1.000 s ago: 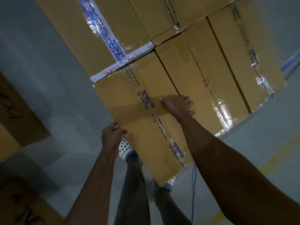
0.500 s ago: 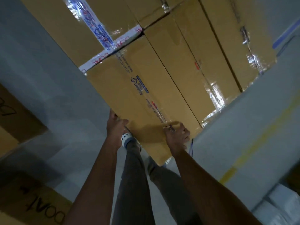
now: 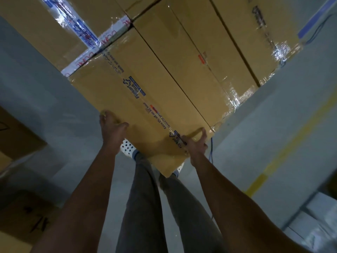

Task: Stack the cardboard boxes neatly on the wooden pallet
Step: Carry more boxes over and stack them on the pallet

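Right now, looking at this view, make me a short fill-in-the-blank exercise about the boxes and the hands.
1. Both hands hold the near edge of the nearest cardboard box; the left hand is at its ____ corner.
2. The right hand touches a strip of printed ____ running along the box top.
3. The line painted on the floor to the right is ____.
4. The shoes under the box edge are white with dark ____.

Missing words: left; tape; yellow; dots

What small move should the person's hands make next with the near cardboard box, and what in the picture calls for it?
Probably a short push forward. Both hands, left hand and right hand, grip the near edge of the tape-sealed cardboard box, whose near corner juts out past the neighbouring box beside it.
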The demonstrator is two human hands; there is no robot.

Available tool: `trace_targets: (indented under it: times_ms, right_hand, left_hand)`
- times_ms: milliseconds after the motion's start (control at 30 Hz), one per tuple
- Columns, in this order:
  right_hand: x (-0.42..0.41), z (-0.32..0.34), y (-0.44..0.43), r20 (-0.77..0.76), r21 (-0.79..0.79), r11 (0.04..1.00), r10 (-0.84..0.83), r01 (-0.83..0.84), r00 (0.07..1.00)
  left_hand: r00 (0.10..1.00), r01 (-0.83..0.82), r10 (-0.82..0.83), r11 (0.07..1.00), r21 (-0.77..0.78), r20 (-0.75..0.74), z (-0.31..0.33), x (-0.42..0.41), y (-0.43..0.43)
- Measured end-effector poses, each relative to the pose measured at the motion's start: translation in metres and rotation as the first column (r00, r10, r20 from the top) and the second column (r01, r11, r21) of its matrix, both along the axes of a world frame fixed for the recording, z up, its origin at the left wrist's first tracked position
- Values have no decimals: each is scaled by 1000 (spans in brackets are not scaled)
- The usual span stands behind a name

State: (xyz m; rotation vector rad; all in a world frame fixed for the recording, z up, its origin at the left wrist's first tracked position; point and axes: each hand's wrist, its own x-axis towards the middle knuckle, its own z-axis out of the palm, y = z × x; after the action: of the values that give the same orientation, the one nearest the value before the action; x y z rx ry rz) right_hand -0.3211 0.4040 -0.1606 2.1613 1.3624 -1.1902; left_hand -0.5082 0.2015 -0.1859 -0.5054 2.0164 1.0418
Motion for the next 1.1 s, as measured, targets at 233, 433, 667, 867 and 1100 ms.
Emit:
trace_targets:
  times_ms: [233,433,667,867,1100]
  right_hand:
    - [8,-1,11,-62,-17,1000,17,-18,998]
    - [7,-7,11,-95,6,1000,-6,6,995]
    - [3,-9,16,-119,8,997,-73,74,990]
    - [6,-16,18,-100,5,997,-70,71,993]
    - [8,-28,22,-108,-7,994,-113,113,988]
  left_hand:
    - [998,-54,55,998,-25,40,3,1,9]
    - [999,-45,45,998,-33,-4,0,2,11]
    - [999,-45,45,998,-34,10,4,4,12]
    - [999,-47,47,999,5,10,8,5,9]
    - [997,-60,62,997,51,-37,10,7,7]
